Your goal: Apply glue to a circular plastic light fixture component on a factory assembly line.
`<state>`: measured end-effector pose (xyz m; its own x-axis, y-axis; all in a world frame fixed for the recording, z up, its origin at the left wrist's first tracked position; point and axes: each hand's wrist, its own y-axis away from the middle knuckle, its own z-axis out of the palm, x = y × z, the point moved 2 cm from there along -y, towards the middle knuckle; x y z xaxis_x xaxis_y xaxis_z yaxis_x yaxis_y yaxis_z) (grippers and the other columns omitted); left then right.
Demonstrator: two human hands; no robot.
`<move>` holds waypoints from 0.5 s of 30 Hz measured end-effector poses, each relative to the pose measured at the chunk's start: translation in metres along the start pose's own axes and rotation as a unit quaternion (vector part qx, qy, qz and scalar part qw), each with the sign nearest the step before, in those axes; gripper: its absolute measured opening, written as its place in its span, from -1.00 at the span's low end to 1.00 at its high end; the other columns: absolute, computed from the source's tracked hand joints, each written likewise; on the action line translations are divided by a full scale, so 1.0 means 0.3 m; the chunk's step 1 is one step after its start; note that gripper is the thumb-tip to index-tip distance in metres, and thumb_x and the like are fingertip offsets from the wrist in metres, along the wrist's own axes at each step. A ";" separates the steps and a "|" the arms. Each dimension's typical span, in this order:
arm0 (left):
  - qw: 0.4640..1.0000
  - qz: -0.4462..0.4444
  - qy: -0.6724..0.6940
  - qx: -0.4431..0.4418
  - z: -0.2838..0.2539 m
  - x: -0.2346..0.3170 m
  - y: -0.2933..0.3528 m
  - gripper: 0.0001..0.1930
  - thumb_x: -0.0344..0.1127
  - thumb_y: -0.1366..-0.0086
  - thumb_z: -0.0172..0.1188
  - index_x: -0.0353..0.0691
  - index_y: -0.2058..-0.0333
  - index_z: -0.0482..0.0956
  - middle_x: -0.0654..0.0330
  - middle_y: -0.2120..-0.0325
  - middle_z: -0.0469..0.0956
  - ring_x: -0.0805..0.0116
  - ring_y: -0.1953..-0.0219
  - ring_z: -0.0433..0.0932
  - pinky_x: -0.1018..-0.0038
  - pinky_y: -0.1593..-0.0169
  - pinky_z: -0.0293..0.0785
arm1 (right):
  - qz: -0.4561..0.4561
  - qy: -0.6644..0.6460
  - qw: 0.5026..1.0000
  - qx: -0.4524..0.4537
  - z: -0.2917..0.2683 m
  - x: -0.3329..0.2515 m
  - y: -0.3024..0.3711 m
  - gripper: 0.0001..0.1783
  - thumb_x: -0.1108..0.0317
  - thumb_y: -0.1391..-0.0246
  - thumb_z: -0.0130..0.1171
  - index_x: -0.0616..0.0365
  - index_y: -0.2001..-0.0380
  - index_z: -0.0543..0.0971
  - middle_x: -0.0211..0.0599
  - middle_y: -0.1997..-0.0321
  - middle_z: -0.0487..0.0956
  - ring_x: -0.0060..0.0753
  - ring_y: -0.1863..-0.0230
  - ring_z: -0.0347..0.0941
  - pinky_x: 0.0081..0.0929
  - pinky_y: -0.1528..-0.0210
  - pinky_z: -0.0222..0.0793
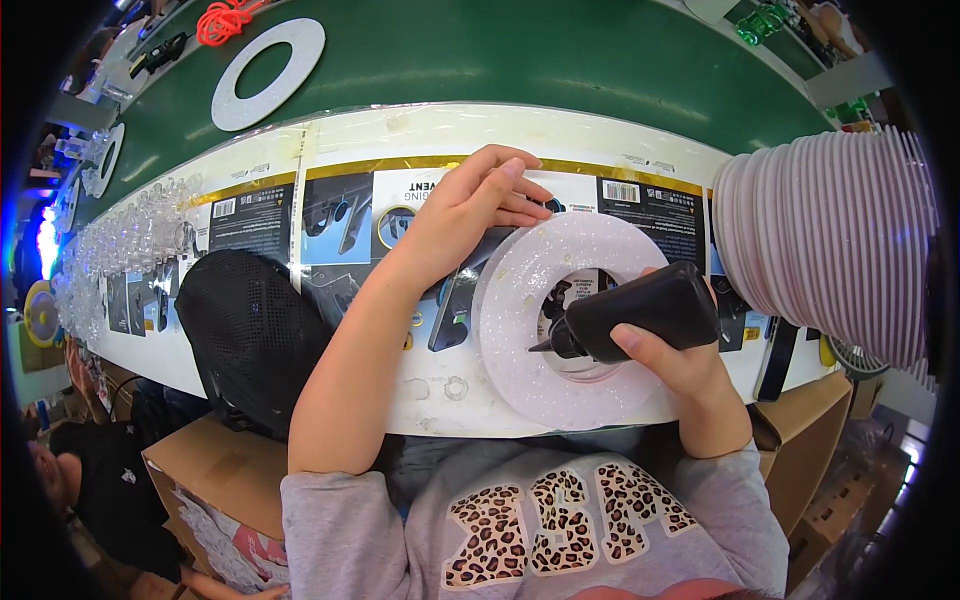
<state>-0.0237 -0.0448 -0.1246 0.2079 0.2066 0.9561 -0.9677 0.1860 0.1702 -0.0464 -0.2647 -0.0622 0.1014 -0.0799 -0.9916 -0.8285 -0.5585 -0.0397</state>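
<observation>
A pale, glitter-flecked ring (520, 370) lies at the near edge of the table, and a second ring seems to show beneath its left rim. My right hand (680, 365) grips a black squeeze bottle (645, 312), tilted so its pointed nozzle aims left over the ring's left inner edge. Whether anything flows from the tip is too small to tell. My left hand (480, 205) is at the ring's far left rim with fingers stretched out and apart, holding nothing. Its fingertips are beside or touching the rim; I cannot tell which.
A tall stack of similar rings (820, 245) stands at the right. Many transparent plastic pieces (130, 250) crowd the left, behind a black mesh item (250, 335). Printed sheets cover the white tabletop (450, 130). Another white ring (232, 108) lies on the green surface (450, 60) beyond. Cardboard boxes (225, 465) flank me.
</observation>
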 end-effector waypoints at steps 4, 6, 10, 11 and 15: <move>1.000 0.000 0.001 -0.001 -0.001 0.000 0.001 -0.63 -0.15 -0.45 -0.25 -0.31 -0.02 0.32 -0.04 0.19 0.52 0.25 0.13 0.56 0.44 0.00 0.46 | -0.035 0.072 0.992 -0.096 -0.021 0.011 0.010 -0.47 0.45 0.18 0.34 0.31 0.10 0.37 -0.16 0.23 0.56 -0.38 0.21 0.54 -0.45 0.10 0.45; 1.000 -0.001 0.003 0.000 0.001 0.000 0.000 -0.63 -0.15 -0.45 -0.25 -0.31 -0.02 0.32 -0.04 0.19 0.52 0.25 0.13 0.56 0.45 0.00 0.46 | -0.032 0.070 0.993 -0.092 -0.020 0.015 0.011 -0.47 0.45 0.18 0.34 0.31 0.10 0.37 -0.16 0.22 0.56 -0.37 0.20 0.54 -0.44 0.10 0.45; 1.000 -0.001 0.004 0.001 0.002 0.000 0.002 -0.63 -0.15 -0.45 -0.25 -0.31 -0.01 0.32 -0.04 0.19 0.52 0.25 0.13 0.56 0.45 0.00 0.46 | -0.039 0.058 0.995 -0.074 -0.016 0.023 0.011 -0.46 0.43 0.18 0.34 0.30 0.09 0.37 -0.15 0.20 0.55 -0.37 0.18 0.53 -0.43 0.09 0.46; 1.000 -0.001 0.004 0.001 0.001 -0.002 0.001 -0.63 -0.15 -0.45 -0.25 -0.31 -0.01 0.32 -0.04 0.19 0.52 0.25 0.13 0.56 0.45 0.00 0.46 | -0.039 0.057 0.995 -0.075 -0.012 0.017 0.016 -0.46 0.43 0.18 0.34 0.30 0.09 0.37 -0.15 0.20 0.55 -0.37 0.18 0.53 -0.43 0.09 0.46; 1.000 0.009 0.018 0.002 -0.003 -0.008 -0.002 -0.62 -0.13 -0.43 -0.19 -0.34 0.01 0.33 -0.05 0.21 0.52 0.25 0.16 0.57 0.45 0.04 0.49 | 0.087 -0.031 0.995 0.034 -0.013 0.003 0.019 -0.58 0.46 0.19 0.35 0.29 0.20 0.48 -0.20 0.28 0.59 -0.45 0.27 0.54 -0.52 0.18 0.45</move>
<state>-0.0233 -0.0445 -0.1272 0.1944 0.2441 0.9501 -0.9719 0.1787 0.1530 -0.0488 -0.2713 -0.0629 -0.0794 -0.1180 -0.9898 -0.8663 -0.4831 0.1271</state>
